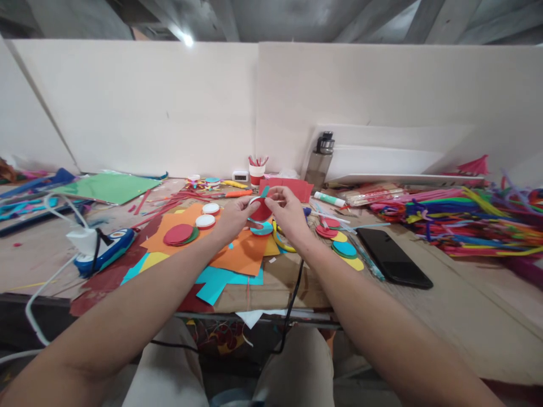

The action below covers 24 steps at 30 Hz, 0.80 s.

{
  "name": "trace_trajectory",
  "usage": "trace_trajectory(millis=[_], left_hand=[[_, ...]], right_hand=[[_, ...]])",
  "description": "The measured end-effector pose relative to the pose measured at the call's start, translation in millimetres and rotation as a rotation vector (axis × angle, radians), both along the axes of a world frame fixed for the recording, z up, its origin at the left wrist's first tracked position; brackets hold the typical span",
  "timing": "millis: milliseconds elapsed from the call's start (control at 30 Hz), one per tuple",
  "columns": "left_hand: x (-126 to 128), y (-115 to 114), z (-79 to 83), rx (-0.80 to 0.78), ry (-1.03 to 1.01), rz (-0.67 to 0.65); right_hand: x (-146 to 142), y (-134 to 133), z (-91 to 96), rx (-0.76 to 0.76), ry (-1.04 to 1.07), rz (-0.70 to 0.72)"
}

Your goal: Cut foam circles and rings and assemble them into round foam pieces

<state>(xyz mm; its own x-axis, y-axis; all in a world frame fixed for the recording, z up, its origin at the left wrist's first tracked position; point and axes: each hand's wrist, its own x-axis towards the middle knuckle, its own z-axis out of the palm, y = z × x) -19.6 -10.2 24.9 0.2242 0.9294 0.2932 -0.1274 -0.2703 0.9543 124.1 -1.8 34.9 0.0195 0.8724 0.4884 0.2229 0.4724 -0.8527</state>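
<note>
Both my hands meet above the middle of the table. My left hand [235, 217] is closed on a red paper disc [260, 210] with a teal strip sticking up from it. My right hand [287, 210] pinches the same disc from the right, with a thin white stick between its fingers. Under the hands lie a teal paper circle [263, 229], orange paper [241, 254] and yellow paper.
Stacked red and green circles [180, 234] and white lids [207, 216] lie left of my hands. A black phone [392, 258], a glue stick [330, 198], a bottle [320, 161] and piled pipe cleaners [462, 217] are on the right. A blue punch tool [104, 250] and green sheet [108, 187] are on the left.
</note>
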Motion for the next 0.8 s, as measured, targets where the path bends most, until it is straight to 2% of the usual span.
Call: trace_trajectory(millis=[167,300,600,800], left_hand=[[-1,-1,0.5,-0.043,-0.023,-0.126],[-1,-1,1.0,-0.094,-0.078,-0.112],[0,5,-4.6,-0.033,-0.133,-0.141],[1,2,-1.6,-0.081,-0.168,-0.162]], right_hand=[[3,0,2.9,0.016,-0.043,0.009],[5,3,-1.0,0.028,-0.035,0.020],[6,-6,5.0,0.205,-0.078,-0.092],[6,-7,7.5,0.211,-0.094,-0.098]])
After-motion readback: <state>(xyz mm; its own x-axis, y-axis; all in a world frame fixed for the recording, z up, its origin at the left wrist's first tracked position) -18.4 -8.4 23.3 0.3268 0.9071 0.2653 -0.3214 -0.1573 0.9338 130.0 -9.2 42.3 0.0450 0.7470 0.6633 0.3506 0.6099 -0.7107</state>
